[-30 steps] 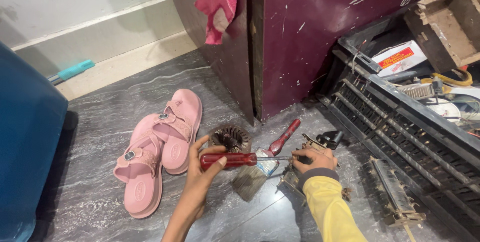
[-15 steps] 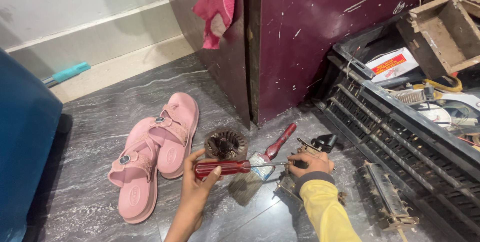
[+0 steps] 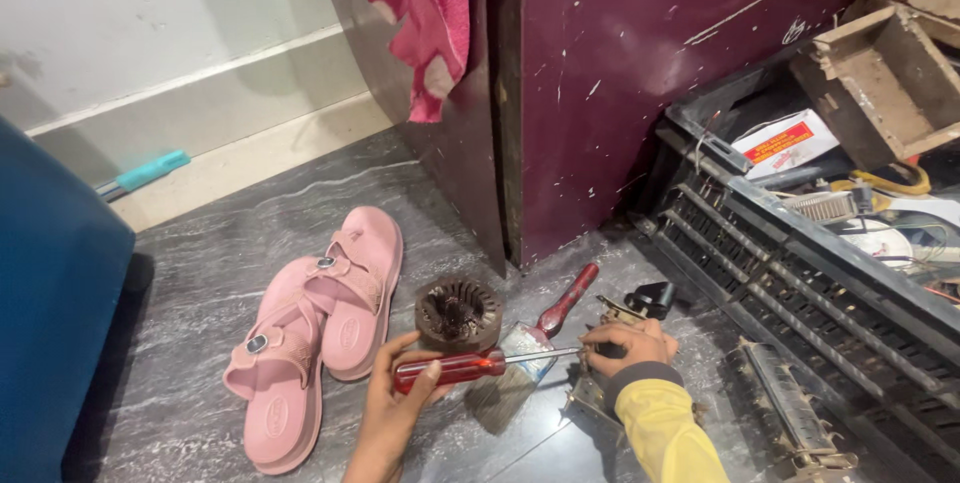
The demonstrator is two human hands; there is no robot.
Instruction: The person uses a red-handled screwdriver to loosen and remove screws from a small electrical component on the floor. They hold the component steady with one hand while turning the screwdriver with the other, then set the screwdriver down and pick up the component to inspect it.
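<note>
**Hands and Screwdriver Stayed Put on the Floor**

The left hand (image 3: 395, 398) was closed in a tight grip on the red screwdriver (image 3: 455, 367), just like before. The right hand (image 3: 630, 343) still pressed down on the small metal part (image 3: 590, 393), its fingers curled at the screwdriver's tip. The view had only slid a little. Under the shaft lay a paintbrush (image 3: 535, 358). Just past it sat a round brown part (image 3: 458, 311). Pink sandals (image 3: 320, 328) lay left, with bare floor (image 3: 190, 273) beyond. The black grille (image 3: 800, 283) and dark red cabinet (image 3: 640, 83) closed in the right and back.
</note>
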